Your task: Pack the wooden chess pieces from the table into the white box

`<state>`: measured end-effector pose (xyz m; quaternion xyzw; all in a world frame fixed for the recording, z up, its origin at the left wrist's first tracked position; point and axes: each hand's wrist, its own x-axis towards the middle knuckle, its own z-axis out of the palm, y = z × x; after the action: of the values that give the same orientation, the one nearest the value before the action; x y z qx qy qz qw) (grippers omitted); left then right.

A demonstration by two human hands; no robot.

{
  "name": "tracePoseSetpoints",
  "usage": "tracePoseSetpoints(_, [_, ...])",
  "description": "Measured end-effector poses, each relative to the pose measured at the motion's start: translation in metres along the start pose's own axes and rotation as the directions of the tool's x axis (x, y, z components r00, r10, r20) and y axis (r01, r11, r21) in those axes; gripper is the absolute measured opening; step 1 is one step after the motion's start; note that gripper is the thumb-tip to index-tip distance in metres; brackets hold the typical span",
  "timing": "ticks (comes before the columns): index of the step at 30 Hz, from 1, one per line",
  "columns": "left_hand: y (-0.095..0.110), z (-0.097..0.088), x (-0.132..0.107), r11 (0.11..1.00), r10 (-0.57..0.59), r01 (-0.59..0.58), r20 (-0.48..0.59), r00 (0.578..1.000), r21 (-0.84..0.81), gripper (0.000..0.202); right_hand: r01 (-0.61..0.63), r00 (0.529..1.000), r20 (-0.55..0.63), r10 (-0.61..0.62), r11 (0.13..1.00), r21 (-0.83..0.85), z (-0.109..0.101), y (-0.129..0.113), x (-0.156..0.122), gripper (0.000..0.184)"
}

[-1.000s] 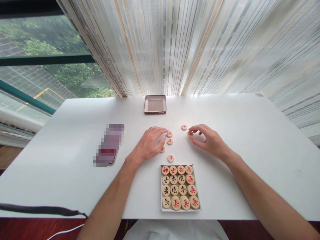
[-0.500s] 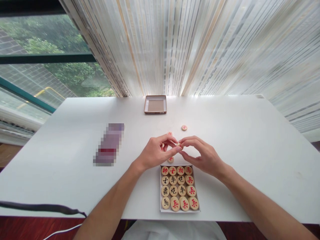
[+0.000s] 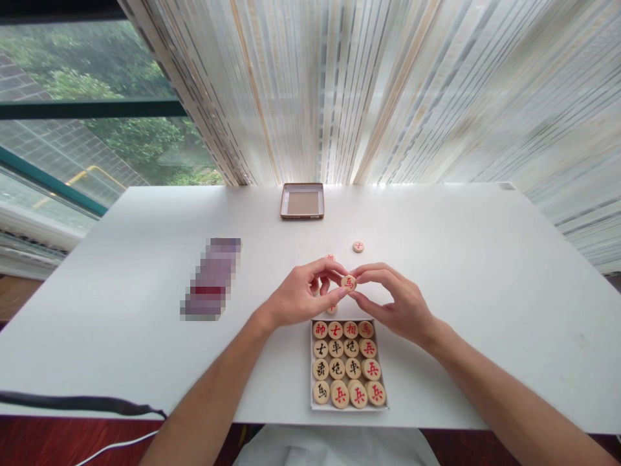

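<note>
Between the fingertips of my left hand [image 3: 303, 291] and my right hand [image 3: 395, 298] is a round wooden xiangqi piece [image 3: 348, 283] with a red character, its face turned toward me. Both hands pinch it from opposite sides, above the table. Just below them sits a white open box [image 3: 349, 409] with rows of xiangqi pieces, some marked in black and some in red. Partly hidden by my left hand, a red-marked piece [image 3: 331, 309] lies behind the box and another [image 3: 330, 258] lies farther back. A loose red-marked piece [image 3: 358, 246] rests beyond my right fingers.
On the white table [image 3: 485, 259], an open box lid [image 3: 302, 202] lies near the far edge. A blurred-out flat purple object [image 3: 213, 278] is at the left. A black strap [image 3: 82, 402] crosses the front left corner. Striped curtains [image 3: 330, 90] hang behind the table.
The piece between my fingers has been tipped, so its red character now faces me. Both hands stay in nearly the same place. The boxed pieces look unchanged.
</note>
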<state>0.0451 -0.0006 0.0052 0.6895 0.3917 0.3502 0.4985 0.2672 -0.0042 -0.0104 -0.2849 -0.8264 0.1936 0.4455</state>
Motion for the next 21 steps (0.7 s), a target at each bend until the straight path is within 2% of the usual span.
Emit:
tracePoseSetpoints(5, [-0.0007,-0.0018,-0.0008,1.0,0.021,-0.021,0.009,1.0,0.016,0.024,-0.012,1.0,-0.009,0.012,1.0,0.012,-0.0003,0.0005,-0.0006,0.028])
tracePoseSetpoints(11, [-0.0026,-0.0022,-0.0014,1.0,0.018,-0.019,0.012,1.0,0.006,0.024,-0.109,0.994,0.024,0.108,0.994,0.005,-0.0012,-0.0004,-0.0039,0.021])
tracePoseSetpoints(21, [-0.0035,-0.0024,-0.0012,1.0,-0.012,0.012,0.006,1.0,-0.012,0.028,-0.145,0.989,0.029,0.144,0.989,0.04,-0.0014,-0.0008,-0.0046,0.019])
